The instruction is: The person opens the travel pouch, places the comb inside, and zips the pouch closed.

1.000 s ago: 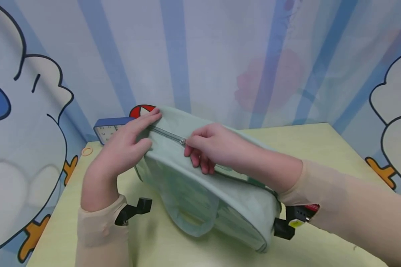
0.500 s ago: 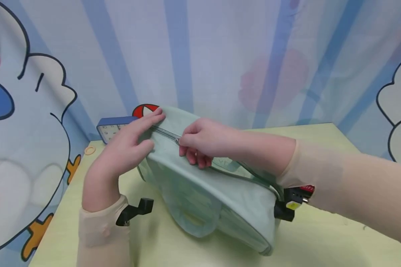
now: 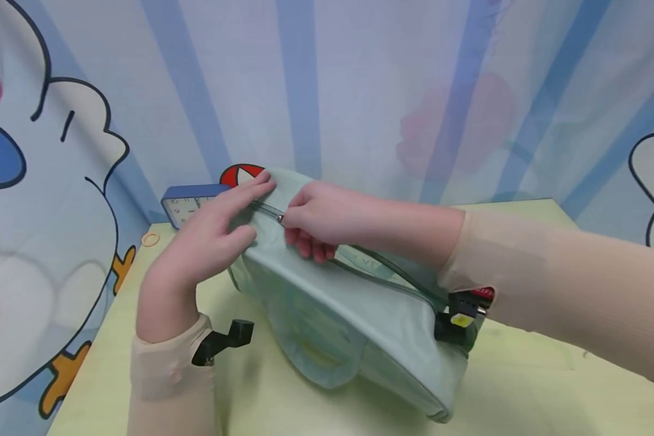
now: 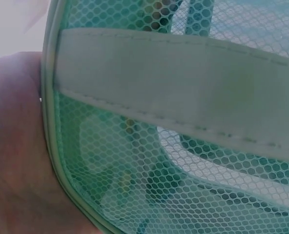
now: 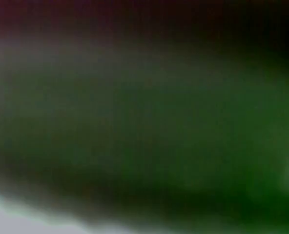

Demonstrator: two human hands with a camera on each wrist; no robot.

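Note:
A pale green bag (image 3: 398, 327) with mesh sides lies across the table, its long zipper facing up. My right hand (image 3: 324, 215) pinches the zipper pull (image 3: 281, 218) near the bag's left end. Behind that hand, toward the right, the zipper's edges are parted and show the inside. My left hand (image 3: 209, 236) rests with straight fingers over the left end of the bag, thumb at its front edge. A loop handle (image 3: 329, 375) hangs down in front. Close up in the left wrist view are the mesh (image 4: 105, 141) and a pale strap (image 4: 149, 73). The right wrist view is a dark green blur.
Behind my left hand stands a blue clock (image 3: 196, 191), beside a red and white object (image 3: 231, 177) partly hidden by the bag. A small orange ring (image 3: 150, 240) lies at the left edge of the table (image 3: 528, 387). A printed curtain (image 3: 354, 91) hangs close behind.
My right hand has drawn the zipper pull leftward along the bag, and the gap behind it has grown wider. The left hand has stayed at the bag's left end.

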